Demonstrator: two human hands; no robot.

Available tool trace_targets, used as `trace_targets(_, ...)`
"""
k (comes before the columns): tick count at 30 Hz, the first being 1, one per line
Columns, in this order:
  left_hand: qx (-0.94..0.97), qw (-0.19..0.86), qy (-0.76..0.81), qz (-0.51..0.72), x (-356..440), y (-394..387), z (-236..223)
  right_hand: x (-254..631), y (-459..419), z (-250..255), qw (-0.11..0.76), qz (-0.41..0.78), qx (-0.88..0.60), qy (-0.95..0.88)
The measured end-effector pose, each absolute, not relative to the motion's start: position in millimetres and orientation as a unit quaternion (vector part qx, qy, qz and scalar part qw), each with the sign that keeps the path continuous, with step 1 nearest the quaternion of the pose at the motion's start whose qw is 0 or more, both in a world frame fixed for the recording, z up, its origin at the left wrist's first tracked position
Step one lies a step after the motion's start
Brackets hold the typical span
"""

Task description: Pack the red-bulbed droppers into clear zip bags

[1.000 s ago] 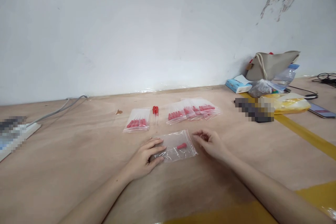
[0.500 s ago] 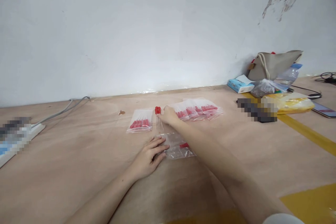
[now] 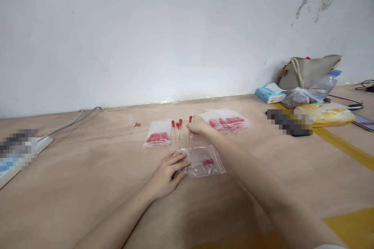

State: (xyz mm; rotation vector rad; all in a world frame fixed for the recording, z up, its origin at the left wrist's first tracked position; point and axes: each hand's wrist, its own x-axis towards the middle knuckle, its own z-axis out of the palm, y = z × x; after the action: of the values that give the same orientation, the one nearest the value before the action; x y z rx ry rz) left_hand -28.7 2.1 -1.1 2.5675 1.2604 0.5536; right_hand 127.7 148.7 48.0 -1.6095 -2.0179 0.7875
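The left hand (image 3: 168, 171) is laid flat, fingers spread, on the near-left edge of a clear zip bag (image 3: 204, 160), which is pinned to the wooden table (image 3: 87, 171) and holds a single red-capped piece. The right hand (image 3: 198, 125) is stretched beyond the bag, its fingers pinched together on a red-capped pin (image 3: 190, 120) held just above the table. Two more loose red-capped pins (image 3: 177, 126) are seen just left of that hand. Further left, a filled bag of red caps (image 3: 157, 134) is laid flat, and to the right an overlapping row of filled bags (image 3: 229, 121) is spread out. Well off to the right, a beige drawstring pouch (image 3: 306, 71) and a blue box (image 3: 270, 93) are placed against the white wall (image 3: 146, 35).
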Motion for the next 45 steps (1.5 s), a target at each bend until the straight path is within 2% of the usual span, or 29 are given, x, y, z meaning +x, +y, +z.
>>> trace_targets(3,0.875,0.116,0.430,0.192,-28.6,1.3,-1.2,163.4,122.8,50.7,0.270,0.357,-0.558,-0.699)
trace_targets(6,0.874,0.118,0.431,0.192,-28.4,0.5,-0.2,203.7,92.0,43.4,0.396,0.476,-0.494,-0.611)
trace_targets(10,0.875,0.117,0.427,0.194,-29.0,0.5,1.5,239.9,63.7,22.4,0.545,0.432,-0.479,-0.536)
trace_targets(13,0.876,0.117,0.425,0.196,-29.2,0.8,2.3,247.3,56.6,7.3,0.581,0.412,-0.486,-0.507)
trace_targets(23,0.875,0.107,0.429,0.196,-28.9,0.4,1.8,233.7,55.2,-12.2,0.572,0.461,-0.484,-0.475)
trace_targets(35,0.872,0.100,0.441,0.187,-27.7,-0.7,1.7,236.4,50.5,-7.9,0.578,0.505,-0.472,-0.434)
trace_targets(40,0.867,0.109,0.446,0.191,-27.1,-1.5,3.1,239.3,47.4,-8.0,0.491,0.556,-0.468,-0.480)
trace_targets(42,0.867,0.110,0.448,0.190,-26.7,-1.9,4.0,244.5,47.0,-7.8,0.429,0.521,-0.464,-0.574)
trace_targets(45,0.869,0.108,0.446,0.187,-26.2,-2.1,4.7,251.4,48.7,-8.5,0.365,0.399,-0.461,-0.704)
